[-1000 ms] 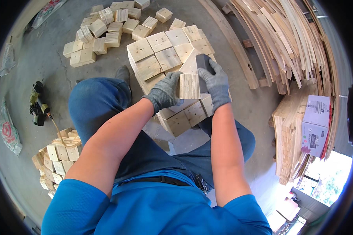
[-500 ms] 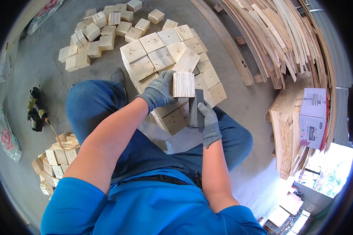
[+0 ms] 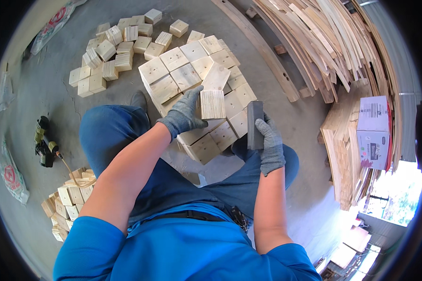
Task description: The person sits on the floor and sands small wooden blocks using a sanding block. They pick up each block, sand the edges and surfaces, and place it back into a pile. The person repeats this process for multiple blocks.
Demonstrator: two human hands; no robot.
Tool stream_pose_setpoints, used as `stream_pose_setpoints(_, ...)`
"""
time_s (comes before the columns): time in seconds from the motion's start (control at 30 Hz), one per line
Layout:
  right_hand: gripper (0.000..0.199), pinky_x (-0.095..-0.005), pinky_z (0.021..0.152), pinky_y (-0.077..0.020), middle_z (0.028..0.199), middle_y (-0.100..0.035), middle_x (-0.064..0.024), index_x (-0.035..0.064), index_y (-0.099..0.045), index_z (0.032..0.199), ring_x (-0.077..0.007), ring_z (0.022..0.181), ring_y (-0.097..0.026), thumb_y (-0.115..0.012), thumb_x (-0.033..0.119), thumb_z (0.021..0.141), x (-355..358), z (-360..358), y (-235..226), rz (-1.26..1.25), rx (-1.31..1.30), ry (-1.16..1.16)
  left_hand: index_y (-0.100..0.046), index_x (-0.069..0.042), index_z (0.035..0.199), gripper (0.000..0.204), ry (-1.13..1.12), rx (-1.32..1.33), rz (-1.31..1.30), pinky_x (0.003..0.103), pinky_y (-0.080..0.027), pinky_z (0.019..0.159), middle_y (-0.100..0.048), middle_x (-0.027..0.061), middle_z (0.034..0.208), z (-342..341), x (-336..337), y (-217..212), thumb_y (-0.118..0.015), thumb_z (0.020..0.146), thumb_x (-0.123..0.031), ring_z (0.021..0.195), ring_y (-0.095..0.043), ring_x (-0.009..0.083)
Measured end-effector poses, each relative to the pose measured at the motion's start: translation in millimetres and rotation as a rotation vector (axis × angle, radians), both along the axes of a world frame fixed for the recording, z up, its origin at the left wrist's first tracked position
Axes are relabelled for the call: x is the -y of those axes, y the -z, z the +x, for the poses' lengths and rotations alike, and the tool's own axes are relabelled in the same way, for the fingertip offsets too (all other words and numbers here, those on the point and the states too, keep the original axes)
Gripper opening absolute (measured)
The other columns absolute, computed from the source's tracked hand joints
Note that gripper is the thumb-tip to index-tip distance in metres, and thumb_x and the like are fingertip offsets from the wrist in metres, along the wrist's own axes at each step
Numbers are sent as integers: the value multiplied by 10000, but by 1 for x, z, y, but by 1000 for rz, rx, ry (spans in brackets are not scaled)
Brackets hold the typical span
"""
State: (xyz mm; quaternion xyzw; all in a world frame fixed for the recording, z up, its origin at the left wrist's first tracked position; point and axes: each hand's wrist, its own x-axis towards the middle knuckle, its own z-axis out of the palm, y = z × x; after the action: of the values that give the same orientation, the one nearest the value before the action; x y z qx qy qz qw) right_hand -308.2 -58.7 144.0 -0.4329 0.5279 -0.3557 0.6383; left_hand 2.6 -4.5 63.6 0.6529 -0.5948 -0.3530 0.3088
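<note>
My left hand (image 3: 186, 114), in a grey knit glove, grips a pale wooden block (image 3: 213, 105) whose ridged, layered side faces up toward me. In the gloved right hand (image 3: 271, 144) is a dark grey rectangular bar (image 3: 254, 125), held upright and apart from the block, to its right. Both hands are over a large stack of wooden blocks (image 3: 185, 76) between my knees. Many blocks there have small holes in their top faces. One tilted block (image 3: 217, 76) lies askew on the stack just beyond the block in my left hand.
Loose wooden blocks (image 3: 105, 50) lie on the floor at far left, and another pile (image 3: 70, 196) sits near left. Beside it is a tool with a hose (image 3: 43, 140). Long wood strips (image 3: 314, 42) and a white-purple carton (image 3: 374, 124) on stacked timber line the right.
My right hand has moved right with the dark bar, away from the wooden block. The left hand still holds the block, slightly lower and further left.
</note>
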Motion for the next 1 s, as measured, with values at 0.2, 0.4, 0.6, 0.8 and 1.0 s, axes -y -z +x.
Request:
stream_pose_setpoints(0.2,631,-315,991,-563,1320,-703,-112,-23,-575,1518,-183,1124,-686,-793,189,965,1,-26,-28,-51,27,58,-300,-42,1677,1309,8,53,-93,446,-379,1291,-442,265,1619,-1,2,-19,-1026,653,-413,1524,-442,426)
stream_pose_setpoints(0.4,660,-314,1007,-551,1350,-707,-138,-20,-576,1527,-194,1149,-684,-815,209,956,-6,-16,-8,-68,36,54,-398,-13,1619,1231,25,132,45,456,-425,1249,-482,263,1590,-3,12,-34,-1018,641,-433,1471,-505,438)
stream_pose_setpoints(0.6,674,-314,1018,-534,1360,-715,-146,-18,-582,1529,-200,1153,-679,-828,220,948,-4,-12,8,13,16,41,-441,-21,1579,1146,30,187,-64,470,-465,1206,-533,256,1512,-11,10,-43,-1009,660,-403,1414,-551,435)
stream_pose_setpoints(0.8,671,-306,971,-546,1328,-725,-153,-21,-591,1521,-193,1111,-688,-832,223,944,-1,-13,18,-3,49,89,-365,-111,1548,1131,-42,246,-494,507,-499,1152,-477,234,1522,1,15,-11,-999,615,-173,1368,-547,462)
stream_pose_setpoints(1.0,682,-319,932,-567,1308,-731,-166,-22,-591,1522,-199,1077,-702,-843,227,939,2,-15,26,-29,10,112,-445,-107,1469,1021,19,283,-518,517,-471,1172,-499,236,1491,6,-7,-12,-1000,612,-149,1371,-532,463)
